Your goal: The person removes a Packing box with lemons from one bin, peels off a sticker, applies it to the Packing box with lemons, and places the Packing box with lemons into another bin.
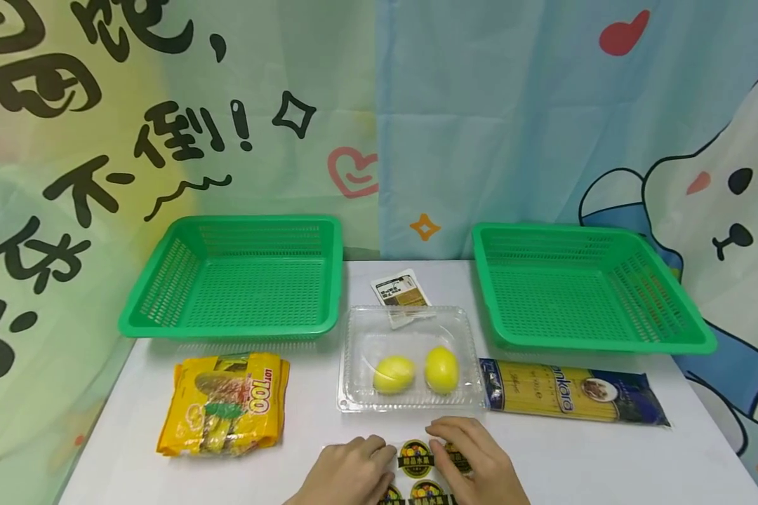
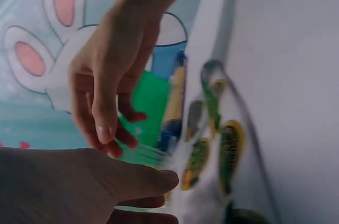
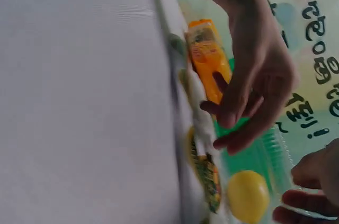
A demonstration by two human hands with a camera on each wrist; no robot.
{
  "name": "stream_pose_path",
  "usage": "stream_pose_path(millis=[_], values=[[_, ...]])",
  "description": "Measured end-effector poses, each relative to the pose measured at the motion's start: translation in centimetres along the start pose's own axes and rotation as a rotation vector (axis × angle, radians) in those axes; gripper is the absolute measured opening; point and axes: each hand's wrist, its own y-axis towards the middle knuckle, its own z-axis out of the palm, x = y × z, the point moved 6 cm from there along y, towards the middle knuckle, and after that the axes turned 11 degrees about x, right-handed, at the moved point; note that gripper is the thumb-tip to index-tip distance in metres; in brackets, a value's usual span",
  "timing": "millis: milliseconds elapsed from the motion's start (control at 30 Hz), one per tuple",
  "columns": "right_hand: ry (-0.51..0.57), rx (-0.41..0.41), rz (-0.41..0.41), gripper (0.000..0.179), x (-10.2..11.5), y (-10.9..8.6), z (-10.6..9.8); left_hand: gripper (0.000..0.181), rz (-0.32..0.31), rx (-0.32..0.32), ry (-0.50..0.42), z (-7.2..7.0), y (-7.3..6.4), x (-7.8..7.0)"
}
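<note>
A sheet of round black-and-gold stickers (image 1: 415, 459) lies on the white table at the near edge of the head view. My left hand (image 1: 354, 471) is over its left side, and my right hand (image 1: 476, 459) over its right. Between the hands, several stickers show fruit pictures. In the left wrist view, the right hand (image 2: 114, 78) hangs with loosely bent fingers, nothing in them. The left hand (image 3: 259, 75) appears much the same in the right wrist view. Just beyond the sheet sits a clear plastic box (image 1: 361, 351) with two lemons (image 1: 394, 374) inside.
Two green baskets stand at the back, a left one (image 1: 230, 331) and a right one (image 1: 606, 345). A yellow snack bag (image 1: 227, 403) lies at left, a spaghetti pack (image 1: 543, 389) at right. A printed card (image 1: 401, 287) is partly behind the box. Curtains hang behind.
</note>
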Motion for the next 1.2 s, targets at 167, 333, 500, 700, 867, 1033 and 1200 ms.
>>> stream_pose_path(millis=[167,333,500,700,867,1033,1200], values=[[-0.124,0.068,0.044,0.040,-0.1,-0.7,1.7,0.021,0.017,-0.068,0.072,1.3,0.6,-0.3],[-0.181,0.116,0.060,0.037,-0.5,-1.0,2.5,0.022,0.043,-0.144,0.124,1.8,1.0,-0.5],[-0.199,0.138,0.070,0.037,-0.8,-1.1,2.7,0.023,0.051,-0.122,0.104,1.8,1.4,-0.3],[-0.209,0.141,0.076,0.034,-0.9,-1.1,2.7,0.025,0.062,-0.100,0.051,1.6,1.6,-0.2],[-0.189,0.075,-0.013,0.015,-0.6,-1.0,2.3,0.028,0.073,-0.154,0.017,0.3,1.3,-0.3],[-0.145,0.011,-0.096,0.039,-0.3,-0.6,1.6,0.029,0.066,-0.196,-0.028,-1.4,1.3,-0.3],[-0.107,0.003,-0.107,0.035,-0.2,-0.4,1.2,0.031,0.049,-0.228,-0.042,-2.1,1.1,-0.1]])
